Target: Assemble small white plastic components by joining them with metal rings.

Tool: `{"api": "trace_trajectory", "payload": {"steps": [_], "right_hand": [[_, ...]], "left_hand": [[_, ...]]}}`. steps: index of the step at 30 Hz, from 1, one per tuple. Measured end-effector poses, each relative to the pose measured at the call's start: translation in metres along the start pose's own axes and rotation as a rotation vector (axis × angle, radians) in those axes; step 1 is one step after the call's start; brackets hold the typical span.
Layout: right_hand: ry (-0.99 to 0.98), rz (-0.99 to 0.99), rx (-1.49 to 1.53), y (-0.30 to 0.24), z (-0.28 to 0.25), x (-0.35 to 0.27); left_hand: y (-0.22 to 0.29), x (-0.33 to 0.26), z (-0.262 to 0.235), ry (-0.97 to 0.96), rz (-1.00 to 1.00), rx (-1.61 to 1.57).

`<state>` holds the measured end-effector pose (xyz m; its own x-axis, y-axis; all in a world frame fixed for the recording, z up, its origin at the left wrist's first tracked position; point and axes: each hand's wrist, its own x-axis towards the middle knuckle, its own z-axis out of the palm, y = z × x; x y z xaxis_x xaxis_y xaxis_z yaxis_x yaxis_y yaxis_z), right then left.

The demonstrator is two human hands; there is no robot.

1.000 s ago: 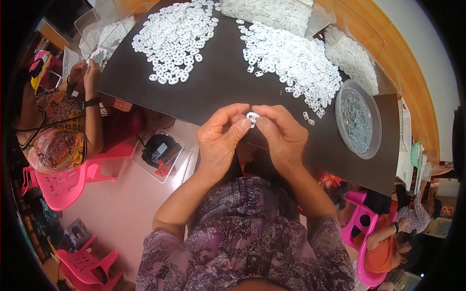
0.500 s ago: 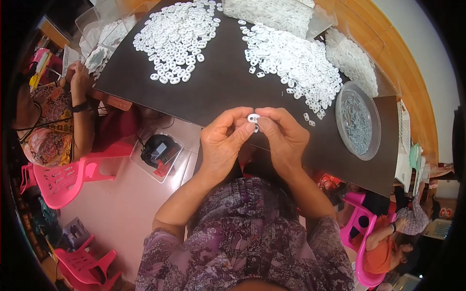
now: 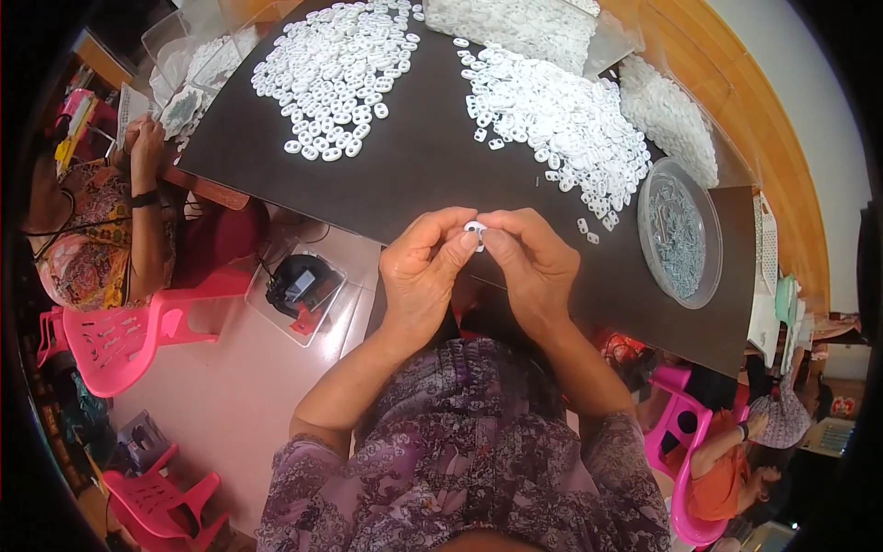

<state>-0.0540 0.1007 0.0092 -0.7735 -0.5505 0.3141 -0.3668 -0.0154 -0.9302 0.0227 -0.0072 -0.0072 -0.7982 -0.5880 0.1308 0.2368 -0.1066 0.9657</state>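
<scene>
Over the near edge of the table (image 3: pixel 414 184), my two hands meet at the fingertips. A small white two-holed plastic piece (image 3: pixel 475 226) is pinched between them. My left hand (image 3: pixel 421 267) grips it from the left with thumb and bent forefinger, and my right hand (image 3: pixel 533 267) closes on its right side. White also shows just under the thumbs; whether it is a second piece I cannot tell. Beyond my left hand lies a heap of white oval two-holed pieces (image 3: pixel 336 69). Ahead on the right spreads a heap of smaller white two-holed pieces (image 3: pixel 561 115).
A round clear tub (image 3: pixel 713 262) of small grey metal screws (image 3: pixel 678 235) stands at right. Clear bins (image 3: pixel 625 32) full of white pieces line the back. At left another person (image 3: pixel 97 221) sits by a pink chair (image 3: pixel 110 345); a second person (image 3: pixel 722 469) is at lower right.
My joined hands have shifted slightly left and down. The white piece sits more tilted and deeper between the fingertips; less white shows below the thumbs.
</scene>
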Motion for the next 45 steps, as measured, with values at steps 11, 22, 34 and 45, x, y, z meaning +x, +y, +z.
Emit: {"api": "trace_trajectory", "payload": {"steps": [11,22,34,45], "right_hand": [[-0.013,-0.177,-0.079,0.000,0.003,0.003],[0.058,-0.282,-0.114,-0.003,0.008,-0.001],[0.083,-0.357,-0.127,0.002,0.014,-0.001],[0.113,-0.238,-0.068,-0.002,0.017,-0.003]], "left_hand": [[0.009,0.002,0.000,0.012,-0.059,-0.282],[-0.003,-0.005,0.007,0.070,0.024,-0.324],[-0.007,-0.007,0.013,0.163,0.118,-0.231],[-0.005,-0.004,0.008,0.067,0.058,-0.289]]}}
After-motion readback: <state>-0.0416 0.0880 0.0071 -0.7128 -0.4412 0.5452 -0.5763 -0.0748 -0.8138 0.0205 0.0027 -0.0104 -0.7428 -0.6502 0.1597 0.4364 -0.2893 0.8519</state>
